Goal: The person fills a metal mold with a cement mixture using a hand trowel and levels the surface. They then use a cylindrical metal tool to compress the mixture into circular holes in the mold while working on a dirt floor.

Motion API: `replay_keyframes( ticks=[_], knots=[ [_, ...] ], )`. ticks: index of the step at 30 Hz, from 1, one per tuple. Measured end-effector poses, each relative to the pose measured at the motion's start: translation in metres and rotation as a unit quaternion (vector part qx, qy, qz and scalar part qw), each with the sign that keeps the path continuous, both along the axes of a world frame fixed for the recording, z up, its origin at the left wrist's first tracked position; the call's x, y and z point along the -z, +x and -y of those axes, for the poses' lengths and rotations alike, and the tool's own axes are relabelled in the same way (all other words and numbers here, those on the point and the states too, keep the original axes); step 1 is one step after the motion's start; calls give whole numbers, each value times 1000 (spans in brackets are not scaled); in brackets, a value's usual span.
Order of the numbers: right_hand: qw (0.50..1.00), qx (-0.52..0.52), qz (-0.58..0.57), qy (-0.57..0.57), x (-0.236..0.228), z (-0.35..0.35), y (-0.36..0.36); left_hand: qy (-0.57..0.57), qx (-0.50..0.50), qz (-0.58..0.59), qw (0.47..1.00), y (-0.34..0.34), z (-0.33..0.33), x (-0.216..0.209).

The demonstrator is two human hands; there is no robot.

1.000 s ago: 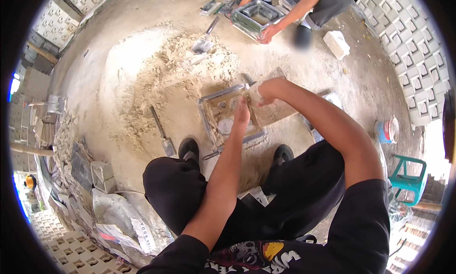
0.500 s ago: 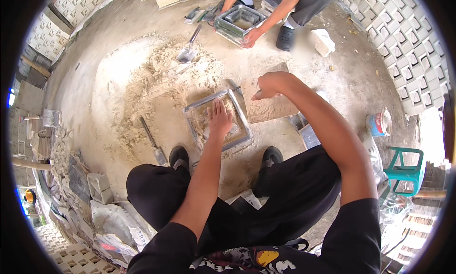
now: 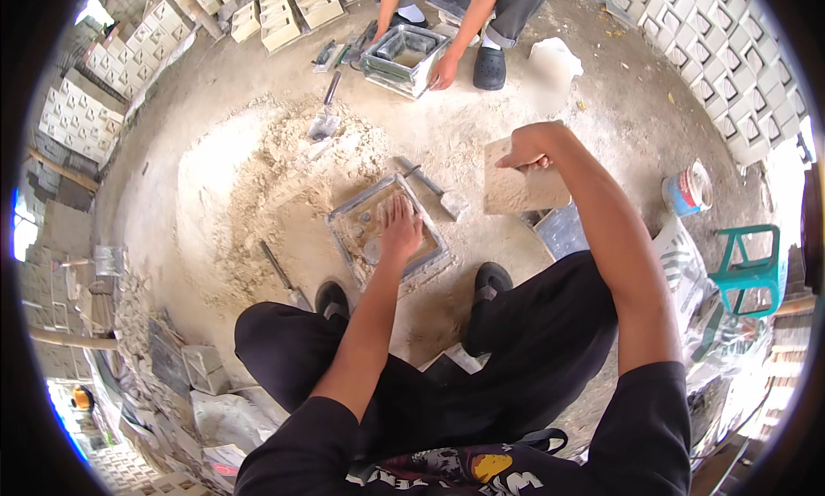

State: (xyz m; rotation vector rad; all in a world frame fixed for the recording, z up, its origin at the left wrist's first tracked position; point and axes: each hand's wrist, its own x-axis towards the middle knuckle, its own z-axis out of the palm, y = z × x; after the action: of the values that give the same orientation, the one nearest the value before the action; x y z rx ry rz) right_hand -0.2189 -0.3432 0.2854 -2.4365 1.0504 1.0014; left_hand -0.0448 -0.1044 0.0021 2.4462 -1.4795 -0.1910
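My left hand lies palm down with its fingers stretched out inside a square metal mould frame, touching the damp-looking sandy mix in it. Round shapes show in the mix beside the fingers. My right hand is closed at the far part of a flat, dust-coated square board, gripping it; the exact hold is partly hidden by the hand. Between frame and board lies a small trowel, its handle reaching over the frame's far corner.
Pale powder is heaped at the left, with a trowel on it and another nearer me. Across from me, another person's hands hold a block mould. A paint bucket and green stool stand at the right.
My right hand has moved right with the board, uncovering the small trowel's blade. The left hand stays in the frame. The other person's mould now stands more upright.
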Motion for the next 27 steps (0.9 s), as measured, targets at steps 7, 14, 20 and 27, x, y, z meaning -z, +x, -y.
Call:
replay_keyframes(
  ticks=[7, 14, 20, 27],
  knots=[
    [1000, 15, 20, -14, 2, 11, -3, -92, 65, 21, 993, -43, -35, 6],
    [999, -7, 33, 30, 15, -2, -1, -120, 116, -90, 982, -60, -54, -6],
    [998, -49, 17, 31, 22, -17, 8, -147, 110, -29, 983, -60, -57, -1],
    [998, -41, 16, 53, 14, -18, 3, -86, 3, 38, 996, -43, -44, 7]
  ],
)
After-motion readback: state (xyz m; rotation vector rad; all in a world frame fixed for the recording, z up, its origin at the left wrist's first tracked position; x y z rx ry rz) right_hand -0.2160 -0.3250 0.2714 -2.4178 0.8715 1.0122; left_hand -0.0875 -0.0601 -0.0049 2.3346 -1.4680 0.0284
